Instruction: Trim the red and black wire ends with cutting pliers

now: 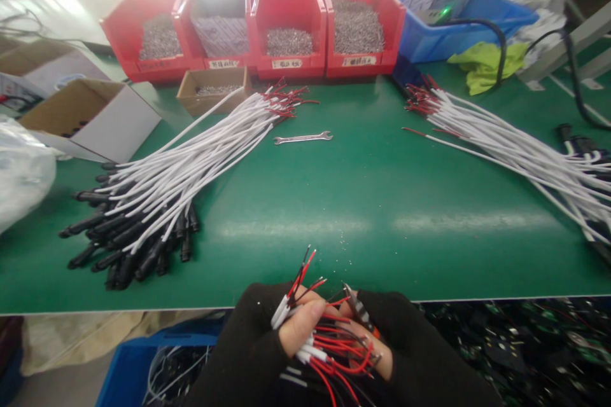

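Observation:
At the table's front edge, my left hand [303, 325] is closed round a bunch of white cables [311, 352] whose red and black wire ends fan out. A few of those wires stick up above the thumb. Close beside it, my right hand [377, 356] is wrapped round a pair of pliers [359, 310]. Their metal jaws point up and left, and a bit of orange handle shows. One red wire end lies near the jaws; whether they touch it I cannot tell. Loops of red wire hang in front of the right hand and partly hide its fingers.
White cables with black connectors [138, 229] lie at the left; another cable bundle [515, 149] is at the right. A spanner [303, 138] rests mid-table. Red bins [291, 67] of small metal parts line the back, beside a blue crate [429, 44]. Cardboard boxes [100, 127] stand left.

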Demonstrator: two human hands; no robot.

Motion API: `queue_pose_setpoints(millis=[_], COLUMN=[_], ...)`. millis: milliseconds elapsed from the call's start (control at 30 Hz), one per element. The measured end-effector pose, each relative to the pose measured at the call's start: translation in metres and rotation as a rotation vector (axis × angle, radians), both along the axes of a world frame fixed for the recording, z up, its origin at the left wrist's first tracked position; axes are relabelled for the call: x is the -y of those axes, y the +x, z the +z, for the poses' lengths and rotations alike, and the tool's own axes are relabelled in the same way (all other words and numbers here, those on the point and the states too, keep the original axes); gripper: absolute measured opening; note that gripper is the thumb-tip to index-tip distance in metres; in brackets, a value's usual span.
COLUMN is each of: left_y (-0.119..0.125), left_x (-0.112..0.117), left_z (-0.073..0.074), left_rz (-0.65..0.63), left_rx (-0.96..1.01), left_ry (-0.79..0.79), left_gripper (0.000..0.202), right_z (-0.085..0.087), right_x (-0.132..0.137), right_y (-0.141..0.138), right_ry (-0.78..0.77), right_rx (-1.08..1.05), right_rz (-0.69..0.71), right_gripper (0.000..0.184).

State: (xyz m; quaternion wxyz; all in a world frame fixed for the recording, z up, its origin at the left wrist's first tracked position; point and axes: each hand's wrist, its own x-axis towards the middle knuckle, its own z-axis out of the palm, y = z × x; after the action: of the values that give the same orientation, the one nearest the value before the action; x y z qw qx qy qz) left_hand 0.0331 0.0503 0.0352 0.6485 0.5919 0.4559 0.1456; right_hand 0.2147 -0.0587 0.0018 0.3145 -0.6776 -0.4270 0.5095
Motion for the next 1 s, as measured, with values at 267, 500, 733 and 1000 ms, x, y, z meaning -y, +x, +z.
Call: queue_pose_setpoints(millis=[267,500,733,1000], left_y=[0.003,0.002,0.004,0.003], left_x=[0.002,0.001,0.004,0.003], left_z=[0.003,0.002,0.003,0.003], left_rz=[0.03,0.032,0.107,0.097], left_rx=[0.127,0.066,0.12,0.066], left_ry=[-0.014,0.006,-0.032,-0.031], left_gripper=[0.024,0.022,0.018,0.019], right_z=[-0.005,-0.003,-0.007,-0.011], right_x=[0.008,0.008,0.009,0.012], right_y=[0.0,0.0,0.0,-0.001], right_ry=[-0.043,-0.087,-0.083,-0.066], right_rx=[0.026,0.015,0.044,0.042], right_rz=[-0.013,-0.014,-0.025,-0.045], right_gripper=[0.032,0.033,0.036,0.036])
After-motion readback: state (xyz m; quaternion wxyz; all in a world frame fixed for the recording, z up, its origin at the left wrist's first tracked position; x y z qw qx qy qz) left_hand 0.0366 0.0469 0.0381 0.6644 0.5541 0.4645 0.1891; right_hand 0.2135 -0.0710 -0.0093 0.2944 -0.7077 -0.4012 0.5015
